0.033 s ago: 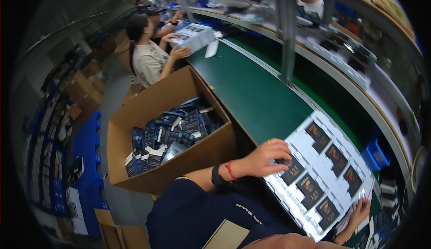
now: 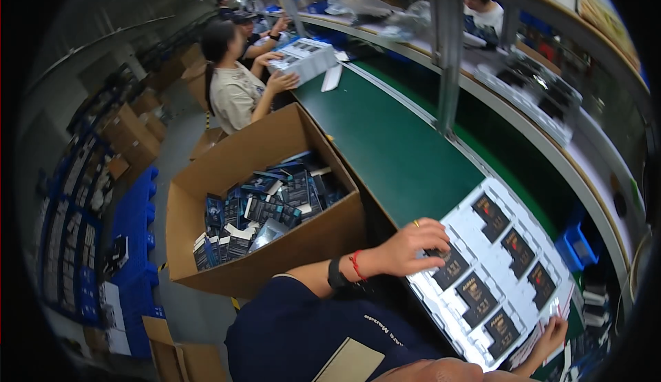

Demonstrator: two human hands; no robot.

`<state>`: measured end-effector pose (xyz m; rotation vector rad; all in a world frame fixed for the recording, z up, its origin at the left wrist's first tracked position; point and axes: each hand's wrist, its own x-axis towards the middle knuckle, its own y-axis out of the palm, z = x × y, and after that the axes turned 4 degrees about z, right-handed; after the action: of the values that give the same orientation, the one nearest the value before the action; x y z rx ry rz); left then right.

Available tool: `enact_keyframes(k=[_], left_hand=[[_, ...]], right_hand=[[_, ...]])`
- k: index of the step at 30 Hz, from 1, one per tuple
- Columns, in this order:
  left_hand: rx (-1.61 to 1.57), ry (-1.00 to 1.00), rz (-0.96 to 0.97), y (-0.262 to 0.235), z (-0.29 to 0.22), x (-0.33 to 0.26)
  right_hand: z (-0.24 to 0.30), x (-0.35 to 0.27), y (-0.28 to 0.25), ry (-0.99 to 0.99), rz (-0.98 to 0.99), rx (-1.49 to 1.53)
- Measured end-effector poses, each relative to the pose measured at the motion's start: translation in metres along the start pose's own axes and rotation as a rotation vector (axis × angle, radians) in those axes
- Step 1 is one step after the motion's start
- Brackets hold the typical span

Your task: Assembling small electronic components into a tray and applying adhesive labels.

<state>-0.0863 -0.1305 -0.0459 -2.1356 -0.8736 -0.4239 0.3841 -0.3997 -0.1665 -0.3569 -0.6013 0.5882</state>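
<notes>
A white tray [image 2: 475,239] lies on the green conveyor belt [image 2: 392,141] in front of me, with several dark flat packets [image 2: 518,243] set in two rows in it. My left hand [image 2: 413,245] rests flat on the tray's near-left end, fingers spread over one dark packet [image 2: 451,266]. It wears a black watch and a red string at the wrist. My right hand [image 2: 551,337] is at the tray's near-right corner, fingers curled around its edge. The lower frame edge hides most of that hand.
An open cardboard box [image 2: 275,134] full of dark blue packets stands at my left, against the belt. Further along, a seated person [image 2: 234,89] holds another white tray [image 2: 303,58]. A metal post [image 2: 447,51], a blue bin [image 2: 571,248] and blue crates [image 2: 138,203] are nearby.
</notes>
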Motion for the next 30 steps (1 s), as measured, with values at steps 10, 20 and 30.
enact_keyframes(k=[10, 20, 30], left_hand=[[-0.063, -0.035, -0.079, -0.003, 0.005, -0.009], [-0.047, -0.003, -0.109, -0.002, 0.003, -0.002], [-0.012, -0.063, -0.106, -0.007, -0.006, -0.004]], right_hand=[[0.229, -0.077, 0.038, -0.087, 0.155, 0.51], [0.236, -0.085, 0.046, 0.019, 0.107, 0.608], [-0.094, -0.168, 0.028, -0.34, 0.396, 0.67]])
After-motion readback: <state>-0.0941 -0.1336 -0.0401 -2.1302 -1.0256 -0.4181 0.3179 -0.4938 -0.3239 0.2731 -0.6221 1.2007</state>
